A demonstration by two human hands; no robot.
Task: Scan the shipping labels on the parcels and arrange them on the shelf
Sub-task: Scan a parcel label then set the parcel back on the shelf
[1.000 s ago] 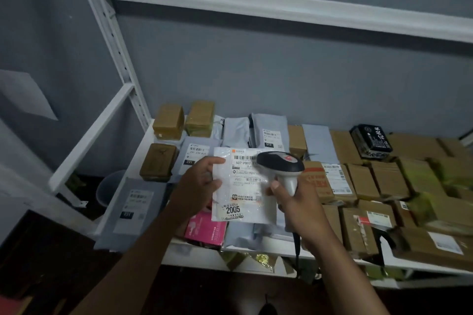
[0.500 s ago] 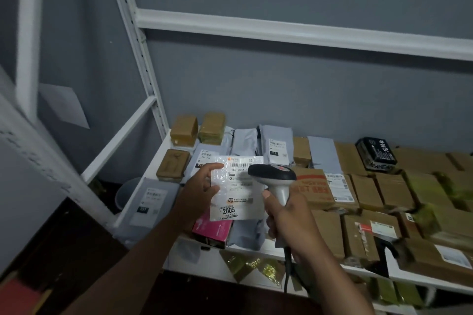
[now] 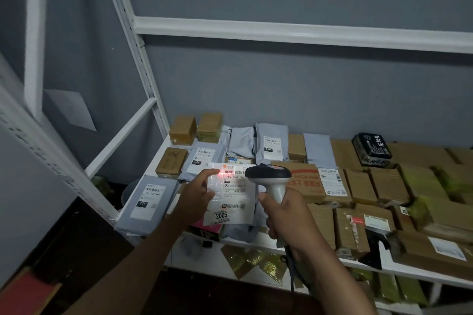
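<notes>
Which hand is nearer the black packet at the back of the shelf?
The right hand, holding the scanner, is nearer the black packet. The left hand holds the parcel farther left.

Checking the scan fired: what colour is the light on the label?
Red, glowing across the label's top barcode, in the head view.

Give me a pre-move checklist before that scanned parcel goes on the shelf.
1. Parcel held: ok. The left hand grips the white parcel by its left edge.
2. Scanner aimed: ok. The right hand holds the scanner with its head at the label.
3. Beam on barcode: ok. A red glow sits on the label's top barcode.
4. Read confirmed: cannot tell; nothing visible shows it.
5. Free spot on the shelf: not ok. The visible level is packed with parcels.
6. Scanner cable clear: cannot tell; it drops out of sight below the hand.
</notes>
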